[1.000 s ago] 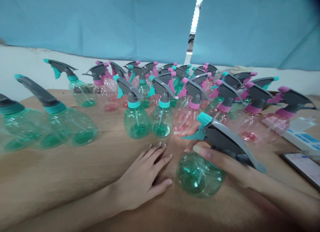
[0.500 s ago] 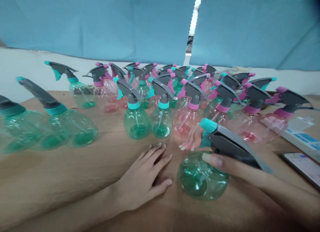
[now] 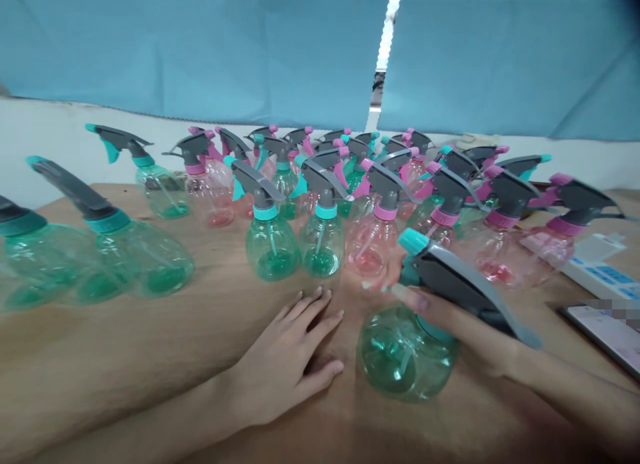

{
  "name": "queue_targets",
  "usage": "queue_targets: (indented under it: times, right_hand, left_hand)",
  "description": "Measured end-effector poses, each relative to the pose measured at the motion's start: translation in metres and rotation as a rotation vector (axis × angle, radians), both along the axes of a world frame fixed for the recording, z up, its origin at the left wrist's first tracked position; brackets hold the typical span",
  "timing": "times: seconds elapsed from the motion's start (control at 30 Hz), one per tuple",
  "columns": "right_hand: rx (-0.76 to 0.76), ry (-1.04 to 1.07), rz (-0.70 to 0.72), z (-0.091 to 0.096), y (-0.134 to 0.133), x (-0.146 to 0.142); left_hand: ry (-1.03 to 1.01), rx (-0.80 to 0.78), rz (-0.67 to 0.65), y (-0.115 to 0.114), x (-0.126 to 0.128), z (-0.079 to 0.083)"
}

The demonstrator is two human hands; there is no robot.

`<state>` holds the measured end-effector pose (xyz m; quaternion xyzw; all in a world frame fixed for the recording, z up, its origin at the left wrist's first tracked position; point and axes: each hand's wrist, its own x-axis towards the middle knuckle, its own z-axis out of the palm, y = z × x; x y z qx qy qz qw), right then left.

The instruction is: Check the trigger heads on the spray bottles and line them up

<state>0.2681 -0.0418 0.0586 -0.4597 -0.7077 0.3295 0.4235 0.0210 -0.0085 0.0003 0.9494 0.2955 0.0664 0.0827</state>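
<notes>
So the green spray bottle [image 3: 403, 357] sits on the counter [image 3: 200, 331] right in front, a bit right of centre, with the right hand [image 3: 465, 331] closed around its neck just under the grey spray head [image 3: 460, 284] and the thumb laid across the front. Half a second back those fingers were fanned out under the nozzle; now they're tucked in, so the grip looks firmer, and the bottle itself has barely shifted. It's leaning, not upright: the round base faces the camera and the neck tips up and to the right. The head's long line runs from the teal nozzle [image 3: 413, 241] at upper left down to the lever tail at lower right, with the nozzle aimed at the crowd of standing bottles [image 3: 320, 231]. The left hand [image 3: 287, 361] hasn't budged; it's flat, palm down, fingers loosely spread, holding nothing, just beside the bottle. A phone [image 3: 607, 327] and a power strip [image 3: 595, 274] sit off to the right.
</notes>
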Motion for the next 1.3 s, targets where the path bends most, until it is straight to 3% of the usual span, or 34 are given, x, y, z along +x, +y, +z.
queue_targets:
  times: [0.17,0.63,1.3]
  right_hand:
    - [-0.092,0.106,0.093,-0.014,0.004,0.001]
    - [-0.152,0.118,0.085,-0.024,0.004,0.007]
    - [-0.086,0.084,0.07,-0.014,0.003,0.004]
  left_hand:
    - [-0.017,0.006,-0.001,-0.001,0.0,-0.002]
    - [-0.039,-0.024,-0.001,0.0,0.0,-0.002]
    - [-0.04,-0.027,0.001,-0.001,0.0,0.0]
